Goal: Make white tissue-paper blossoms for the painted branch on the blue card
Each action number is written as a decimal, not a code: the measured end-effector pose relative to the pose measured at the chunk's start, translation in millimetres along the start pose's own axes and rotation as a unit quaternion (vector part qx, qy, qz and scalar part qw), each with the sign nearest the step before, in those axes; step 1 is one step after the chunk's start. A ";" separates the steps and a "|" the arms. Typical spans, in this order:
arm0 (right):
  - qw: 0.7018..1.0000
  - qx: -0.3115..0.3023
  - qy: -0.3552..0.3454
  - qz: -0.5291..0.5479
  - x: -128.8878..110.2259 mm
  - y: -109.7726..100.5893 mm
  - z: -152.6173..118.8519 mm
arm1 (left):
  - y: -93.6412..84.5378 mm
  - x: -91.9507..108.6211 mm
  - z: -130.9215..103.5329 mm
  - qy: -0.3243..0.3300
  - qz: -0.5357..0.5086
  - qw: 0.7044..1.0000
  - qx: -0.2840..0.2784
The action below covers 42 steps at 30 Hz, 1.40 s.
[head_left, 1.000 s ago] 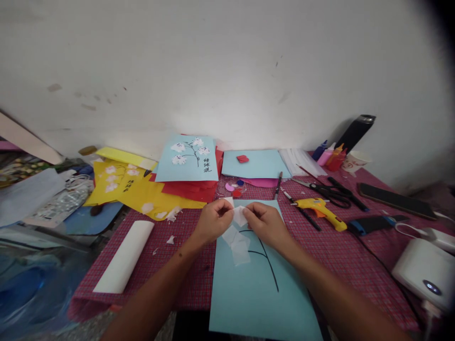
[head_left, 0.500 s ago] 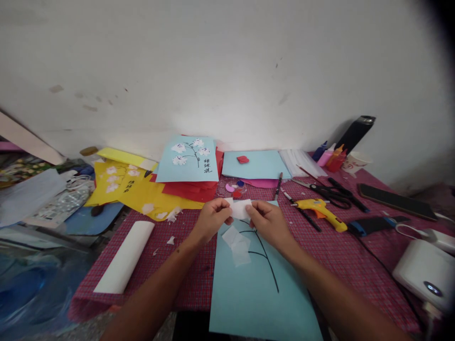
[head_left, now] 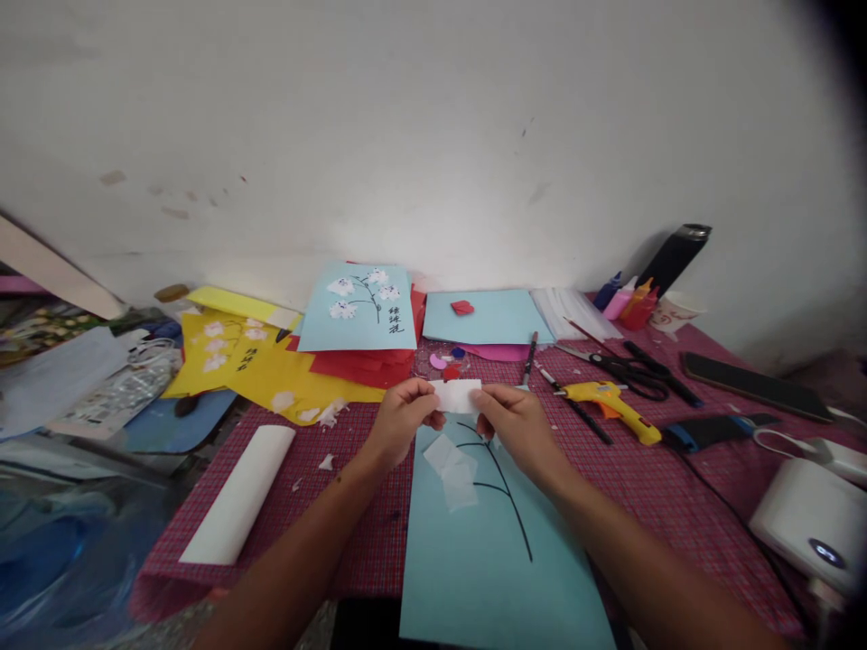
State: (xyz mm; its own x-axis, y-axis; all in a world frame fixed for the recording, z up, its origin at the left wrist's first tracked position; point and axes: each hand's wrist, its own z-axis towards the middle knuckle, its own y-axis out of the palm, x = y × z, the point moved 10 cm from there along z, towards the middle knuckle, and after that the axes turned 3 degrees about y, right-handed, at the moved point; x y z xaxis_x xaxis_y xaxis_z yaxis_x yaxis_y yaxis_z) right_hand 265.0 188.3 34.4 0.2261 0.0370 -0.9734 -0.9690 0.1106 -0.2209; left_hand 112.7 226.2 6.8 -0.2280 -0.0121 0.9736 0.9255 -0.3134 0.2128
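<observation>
Between my two hands is a small white piece of paper (head_left: 456, 396), held out flat. My left hand (head_left: 406, 415) pinches its left end, and my right hand (head_left: 513, 422) grips the right end between thumb and fingers. Beneath them lies a light blue sheet (head_left: 467, 578) with a dark curved branch (head_left: 509, 492) drawn on it. Several thin white paper squares (head_left: 452, 473) overlap on the sheet, left of the branch. The top of the sheet is partly hidden by my hands.
A rolled white sheet (head_left: 240, 496) lies left on the checked tablecloth (head_left: 352, 506). Farther back is a blue card with white flowers (head_left: 358, 307). To the right are a yellow glue gun (head_left: 613, 406), black scissors (head_left: 619, 368), a utility knife (head_left: 708, 431) and a white charger (head_left: 809, 524).
The white paper between my hands now looks flatter and more stretched out. Both hands stay in nearly the same place; the view has shifted very slightly.
</observation>
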 end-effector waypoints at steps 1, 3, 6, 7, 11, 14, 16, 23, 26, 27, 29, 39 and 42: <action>1.000 0.005 0.000 -0.001 0.0 -1.1 0.0 | 0.6 0.1 -0.3 -0.003 -0.003 1.000 -0.001; 1.000 0.015 -0.001 -0.002 0.6 -3.1 0.3 | 0.8 -0.3 -0.7 -0.012 -0.009 1.000 0.002; 1.000 0.026 -0.004 0.006 2.9 -5.8 1.2 | -1.3 -0.8 -0.6 -0.017 -0.027 0.999 0.014; 1.000 0.029 -0.005 0.010 3.9 -6.5 1.5 | -2.4 -0.8 -0.5 -0.016 -0.033 0.999 0.019; 1.000 0.029 -0.001 0.008 6.4 -6.8 2.0 | -4.0 0.7 -0.4 -0.005 -0.033 0.999 0.022; 1.000 0.022 -0.008 -0.011 3.0 -5.9 1.3 | 1.2 3.3 -1.4 0.001 -0.028 1.000 -0.002; 0.999 0.029 -0.026 -0.036 -2.2 -6.8 0.1 | 6.6 3.6 -2.2 -0.003 -0.025 0.999 -0.026; 0.978 0.056 -0.130 -0.150 -24.7 -3.9 -9.6 | 2.8 15.3 -1.0 0.062 -0.007 0.998 -0.018; 0.964 0.054 -0.179 -0.189 -33.9 0.8 -14.4 | 3.2 25.2 -3.8 0.099 0.078 0.992 -0.010; 0.960 0.052 -0.191 -0.196 -35.9 2.1 -15.5 | 4.0 30.6 -5.6 0.118 0.124 0.985 -0.005; 0.957 0.050 -0.206 -0.200 -37.7 3.5 -16.5 | 9.0 43.6 -10.5 0.170 0.221 0.960 -0.003; 0.963 0.039 -0.185 -0.190 -29.1 4.7 -13.7 | 28.7 62.6 -25.3 0.340 0.413 0.845 -0.023; 0.972 0.037 -0.163 -0.165 -25.9 3.5 -11.7 | 31.8 65.5 -28.5 0.358 0.428 0.829 -0.026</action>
State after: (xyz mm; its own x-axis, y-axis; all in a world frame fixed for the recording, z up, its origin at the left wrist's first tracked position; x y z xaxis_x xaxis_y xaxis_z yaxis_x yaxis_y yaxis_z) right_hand 254.5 176.1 58.2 0.5547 0.2981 -0.7768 -0.8312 0.2410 -0.5011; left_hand 118.6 188.4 75.0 0.3670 -0.8069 0.4629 0.8310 0.0607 -0.5530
